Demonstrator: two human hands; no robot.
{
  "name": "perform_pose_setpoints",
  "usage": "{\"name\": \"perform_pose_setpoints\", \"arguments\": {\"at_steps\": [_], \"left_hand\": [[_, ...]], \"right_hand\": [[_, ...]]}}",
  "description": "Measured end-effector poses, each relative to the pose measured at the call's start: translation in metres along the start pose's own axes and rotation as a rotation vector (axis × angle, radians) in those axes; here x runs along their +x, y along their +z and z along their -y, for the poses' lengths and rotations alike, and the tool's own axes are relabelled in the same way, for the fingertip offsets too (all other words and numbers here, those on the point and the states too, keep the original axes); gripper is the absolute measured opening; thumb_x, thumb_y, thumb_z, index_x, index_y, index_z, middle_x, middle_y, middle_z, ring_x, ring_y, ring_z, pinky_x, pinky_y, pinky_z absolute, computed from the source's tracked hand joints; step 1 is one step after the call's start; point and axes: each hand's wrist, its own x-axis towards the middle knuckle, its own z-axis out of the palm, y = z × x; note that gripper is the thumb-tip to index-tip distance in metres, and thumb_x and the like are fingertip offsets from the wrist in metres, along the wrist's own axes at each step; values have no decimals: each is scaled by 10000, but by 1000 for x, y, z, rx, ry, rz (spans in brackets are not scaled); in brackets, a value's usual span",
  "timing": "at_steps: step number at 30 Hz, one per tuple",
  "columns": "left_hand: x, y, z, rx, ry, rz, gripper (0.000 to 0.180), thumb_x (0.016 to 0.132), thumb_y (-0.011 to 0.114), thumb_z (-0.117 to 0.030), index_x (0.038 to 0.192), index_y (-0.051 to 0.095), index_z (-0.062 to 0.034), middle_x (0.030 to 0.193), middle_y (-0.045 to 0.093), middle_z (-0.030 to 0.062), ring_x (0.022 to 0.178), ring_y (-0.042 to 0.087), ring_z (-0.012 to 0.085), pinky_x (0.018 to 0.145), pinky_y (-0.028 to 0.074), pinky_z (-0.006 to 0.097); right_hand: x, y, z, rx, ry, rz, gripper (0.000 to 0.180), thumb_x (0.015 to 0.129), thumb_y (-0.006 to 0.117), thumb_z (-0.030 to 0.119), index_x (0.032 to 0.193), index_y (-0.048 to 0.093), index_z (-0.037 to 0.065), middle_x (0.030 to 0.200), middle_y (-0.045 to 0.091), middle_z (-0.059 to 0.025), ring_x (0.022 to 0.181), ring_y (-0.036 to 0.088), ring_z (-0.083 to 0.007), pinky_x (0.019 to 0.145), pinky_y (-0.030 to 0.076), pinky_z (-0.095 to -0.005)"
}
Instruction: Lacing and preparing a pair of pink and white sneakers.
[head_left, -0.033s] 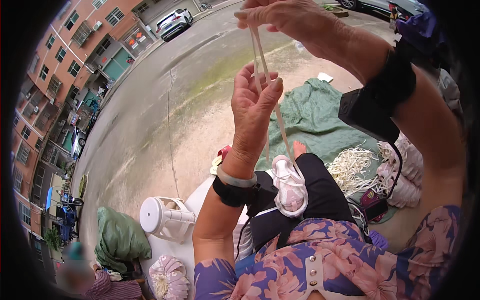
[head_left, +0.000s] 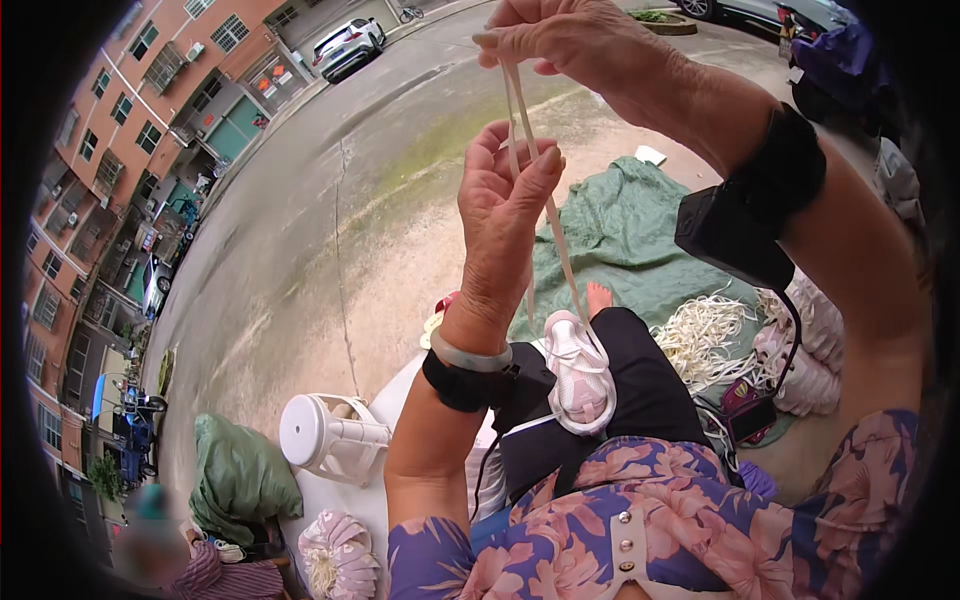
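A pink-and-white shoe [head_left: 583, 392] lies on my lap between my dark trouser legs. From it a long cream shoelace [head_left: 559, 238] runs up to my hands. My right hand [head_left: 590, 45], high at the top, pinches the lace's upper part between thumb and fingers. Lower down, my left hand [head_left: 503, 205] has the lace running between its thumb and curled fingers. Two strands stretch between the hands, and one loose end hangs below the left hand.
Right of my legs, a pile of white laces [head_left: 706, 338] lies on green cloth [head_left: 630, 215] near bundled pink-and-white shoes [head_left: 808, 375] and a phone [head_left: 752, 422]. A white stool [head_left: 335, 435], green sack [head_left: 240, 480] and another shoe bundle [head_left: 338, 555] stand left. A blurred person [head_left: 150, 545] is lower left.
Both hands have shifted very slightly, the right one a little downward, the left one a little to the left. The grip on the shoelace looks the same.
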Motion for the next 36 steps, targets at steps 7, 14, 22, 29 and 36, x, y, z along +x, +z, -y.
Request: {"name": "perform_pose_setpoints", "arguments": {"at_steps": [7,14,22,29,36], "left_hand": [[16,8,4,-110,-56,166,253,917,507,-164,1094,540,13,709,557,30,581,488,76,551,391,201],[-49,-8,48,-83,-377,238,294,953,439,-270,886,567,-14,531,345,-64,453,267,22,404,196,192],[-168,-35,105,0,-612,466,297,951,441,-286,794,517,-46,614,417,-36,536,358,31,476,289,185],[-193,-14,124,176,-464,931,313,927,453,-268,733,479,-23,596,445,81,548,443,201,547,386,317],[-185,0,133,218,-337,976,280,901,467,-256,732,474,-33,624,488,159,570,459,338,537,387,367]], "right_hand": [[-29,-2,-16,222,304,119,201,847,605,259,822,612,60,749,592,-34,631,496,-70,617,410,-254],[-28,-27,-53,557,507,-266,144,921,460,158,944,517,28,874,610,-125,830,622,-252,700,506,-404],[-121,-168,-201,823,716,-468,83,898,455,78,892,512,18,730,577,-81,622,573,-131,495,473,-231],[-223,15,-193,-151,996,180,240,789,629,238,684,469,93,592,441,19,483,395,-107,430,297,-261],[-263,138,-168,-688,190,822,165,674,593,198,768,593,62,703,615,-137,703,607,-308,620,466,-408]]}}
